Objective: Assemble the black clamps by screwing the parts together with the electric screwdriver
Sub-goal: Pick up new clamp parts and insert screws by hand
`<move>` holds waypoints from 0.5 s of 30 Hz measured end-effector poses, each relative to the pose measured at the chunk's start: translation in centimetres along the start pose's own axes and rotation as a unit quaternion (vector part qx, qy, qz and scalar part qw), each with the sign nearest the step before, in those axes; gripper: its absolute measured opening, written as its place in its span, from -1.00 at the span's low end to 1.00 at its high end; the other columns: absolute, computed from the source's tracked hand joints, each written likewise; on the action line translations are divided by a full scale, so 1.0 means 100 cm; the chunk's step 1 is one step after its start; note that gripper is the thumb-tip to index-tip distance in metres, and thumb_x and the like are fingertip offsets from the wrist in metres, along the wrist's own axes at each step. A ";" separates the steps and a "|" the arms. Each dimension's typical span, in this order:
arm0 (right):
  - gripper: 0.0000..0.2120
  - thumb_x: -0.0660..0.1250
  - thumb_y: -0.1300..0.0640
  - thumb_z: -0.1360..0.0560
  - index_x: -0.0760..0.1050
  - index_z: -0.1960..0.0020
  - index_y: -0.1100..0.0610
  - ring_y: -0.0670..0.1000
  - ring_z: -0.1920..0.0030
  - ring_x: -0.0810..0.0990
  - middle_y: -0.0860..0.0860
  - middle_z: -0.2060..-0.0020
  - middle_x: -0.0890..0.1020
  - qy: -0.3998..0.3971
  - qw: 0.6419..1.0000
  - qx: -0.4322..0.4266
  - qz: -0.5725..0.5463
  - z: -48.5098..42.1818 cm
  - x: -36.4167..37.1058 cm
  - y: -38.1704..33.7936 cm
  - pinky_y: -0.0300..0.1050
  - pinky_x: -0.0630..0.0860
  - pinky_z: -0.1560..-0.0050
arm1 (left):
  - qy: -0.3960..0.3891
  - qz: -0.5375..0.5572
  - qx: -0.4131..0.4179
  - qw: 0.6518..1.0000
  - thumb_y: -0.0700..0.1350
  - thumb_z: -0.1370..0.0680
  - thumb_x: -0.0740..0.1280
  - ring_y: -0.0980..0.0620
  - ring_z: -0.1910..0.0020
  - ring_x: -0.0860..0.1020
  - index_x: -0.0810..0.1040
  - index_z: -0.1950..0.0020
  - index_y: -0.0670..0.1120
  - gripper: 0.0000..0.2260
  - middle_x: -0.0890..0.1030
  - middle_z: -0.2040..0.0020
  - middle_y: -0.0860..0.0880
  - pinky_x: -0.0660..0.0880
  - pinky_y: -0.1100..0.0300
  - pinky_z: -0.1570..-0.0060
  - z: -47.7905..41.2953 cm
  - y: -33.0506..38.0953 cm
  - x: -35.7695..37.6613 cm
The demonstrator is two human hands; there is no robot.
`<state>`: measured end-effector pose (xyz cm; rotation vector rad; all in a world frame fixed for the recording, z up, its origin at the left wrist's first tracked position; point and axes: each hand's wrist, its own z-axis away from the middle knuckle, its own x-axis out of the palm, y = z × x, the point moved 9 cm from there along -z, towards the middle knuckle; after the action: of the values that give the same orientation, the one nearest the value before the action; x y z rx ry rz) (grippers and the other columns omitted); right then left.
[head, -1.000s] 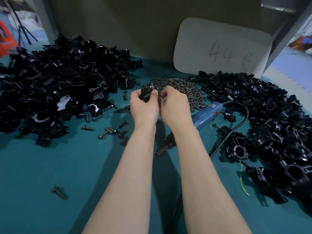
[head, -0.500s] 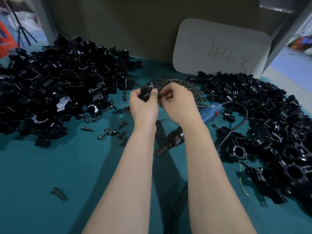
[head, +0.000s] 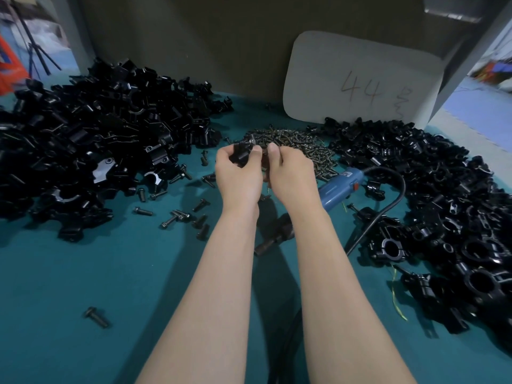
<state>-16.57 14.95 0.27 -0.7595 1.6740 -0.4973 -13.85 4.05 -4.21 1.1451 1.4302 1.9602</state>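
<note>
My left hand (head: 237, 177) grips a small black clamp part (head: 242, 152) above the middle of the teal table. Close beside it, my right hand (head: 291, 176) has its fingers curled, thumb and fingertips pinched at the clamp's side; what they pinch is hidden. The blue electric screwdriver (head: 336, 184) lies on the table under my right wrist, its dark bit end (head: 270, 241) pointing toward me. A pile of small screws (head: 299, 146) sits just beyond my hands.
A big heap of loose black clamp parts (head: 91, 151) fills the left. Assembled clamps (head: 443, 203) are heaped on the right. Black bolts (head: 177, 216) lie scattered left of my arms, one alone (head: 97, 317) near the front. A white card marked 44 (head: 360, 81) leans at the back. The screwdriver's black cable (head: 388, 206) loops right.
Both hands have stayed together at the clamp part with small finger movements. The view shifted slightly, so the screwdriver shows more between and beside my forearms.
</note>
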 end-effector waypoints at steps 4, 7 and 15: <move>-0.92 0.26 0.18 -0.56 0.47 -0.05 0.12 0.02 0.08 0.59 0.05 0.12 0.63 -0.039 0.999 -0.016 -0.024 -0.001 -0.003 -0.003 -0.24 0.47 0.14 | 0.011 0.007 -0.005 1.000 -0.14 -0.56 0.38 0.08 0.10 0.55 0.37 0.11 0.08 -0.79 0.58 0.05 -0.01 0.44 0.37 0.17 -0.003 -0.002 -0.003; -0.92 0.25 0.23 -0.53 0.45 0.05 0.07 0.01 0.15 0.56 0.04 0.17 0.63 -0.030 0.999 -0.010 -0.012 0.000 -0.004 -0.003 -0.27 0.43 0.24 | 0.013 0.002 -0.002 1.000 -0.15 -0.55 0.38 0.08 0.10 0.57 0.38 0.09 0.06 -0.81 0.61 0.00 -0.06 0.42 0.45 0.28 -0.003 -0.003 -0.003; -0.69 0.15 0.01 -0.62 0.54 0.01 0.23 0.16 0.14 0.61 0.16 0.19 0.65 -0.013 1.000 0.004 0.018 0.003 0.007 -0.001 0.06 0.54 0.05 | 0.010 0.011 -0.009 1.000 -0.20 -0.56 0.36 0.14 0.21 0.55 0.41 -0.04 -0.03 -0.84 0.60 0.05 -0.04 0.38 0.50 0.49 -0.002 -0.004 -0.003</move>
<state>-16.33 14.40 -0.16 -0.7260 1.6572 -0.4681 -13.92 3.86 -4.71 1.1409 1.4135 2.0007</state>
